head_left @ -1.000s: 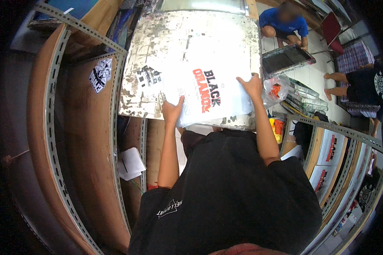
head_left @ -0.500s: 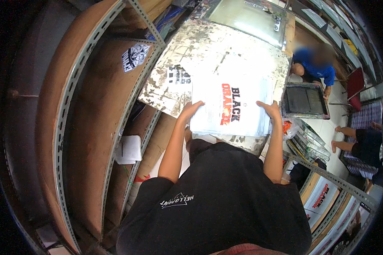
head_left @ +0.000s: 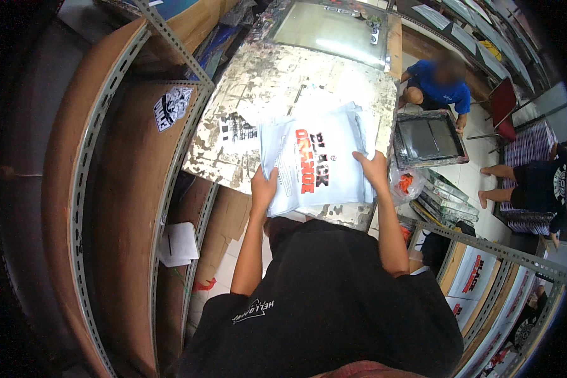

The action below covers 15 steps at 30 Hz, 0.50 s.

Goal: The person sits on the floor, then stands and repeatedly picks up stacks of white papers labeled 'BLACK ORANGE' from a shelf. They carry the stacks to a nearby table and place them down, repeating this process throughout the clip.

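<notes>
Both my hands grip a stack of thin white sheets with black and red lettering printed on the top one. The sheets look soft, and I cannot make out if they are bags or flat pieces. My left hand holds the left edge with its thumb on top. Along the right edge, my right hand also presses its thumb on the top sheet, its fingers hidden underneath. The stack is at the near end of a paint-stained worktable, its edges uneven and fanned at the far side.
A framed printing screen lies at the table's far end. Left stands a metal-framed wooden shelf. On the right, a person in blue crouches, holding a dark framed screen. A rack with similar printed sheets stands near right.
The view has shifted, so the scene sits further left. The stack has gone from fairly even to fanned and tilted, with the near left corner pulled toward me. Both hands keep hold.
</notes>
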Tool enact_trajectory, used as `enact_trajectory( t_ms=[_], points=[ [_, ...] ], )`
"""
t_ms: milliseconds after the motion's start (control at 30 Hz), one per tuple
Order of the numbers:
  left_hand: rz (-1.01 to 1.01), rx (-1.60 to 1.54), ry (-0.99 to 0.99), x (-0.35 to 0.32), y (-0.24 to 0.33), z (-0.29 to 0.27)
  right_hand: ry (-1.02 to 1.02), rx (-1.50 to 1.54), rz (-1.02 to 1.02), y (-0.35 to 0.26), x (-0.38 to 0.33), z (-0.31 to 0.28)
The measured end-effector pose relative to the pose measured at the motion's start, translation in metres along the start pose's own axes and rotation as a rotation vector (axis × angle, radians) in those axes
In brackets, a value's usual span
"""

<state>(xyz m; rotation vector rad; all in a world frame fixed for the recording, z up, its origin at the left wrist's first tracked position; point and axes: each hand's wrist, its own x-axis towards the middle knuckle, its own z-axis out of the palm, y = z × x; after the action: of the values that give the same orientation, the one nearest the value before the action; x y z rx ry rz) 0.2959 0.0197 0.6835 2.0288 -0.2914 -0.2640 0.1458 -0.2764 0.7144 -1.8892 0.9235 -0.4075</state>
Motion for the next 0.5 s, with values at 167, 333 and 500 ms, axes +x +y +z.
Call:
enact_trajectory(
  t_ms=[167,333,500],
  points=[
    [0.096,-0.185,0.152,-0.015,0.050,-0.017,0.216,0.266,-0.197,-0.014,-0.011,0.000],
    [0.176,-0.346,0.207,-0.013,0.020,-0.015,0.300,0.321,-0.319,0.000,-0.025,0.014],
    [0.179,-0.337,0.225,0.001,-0.001,-0.003,0.204,0.365,-0.283,0.035,-0.013,0.040]
  ],
)
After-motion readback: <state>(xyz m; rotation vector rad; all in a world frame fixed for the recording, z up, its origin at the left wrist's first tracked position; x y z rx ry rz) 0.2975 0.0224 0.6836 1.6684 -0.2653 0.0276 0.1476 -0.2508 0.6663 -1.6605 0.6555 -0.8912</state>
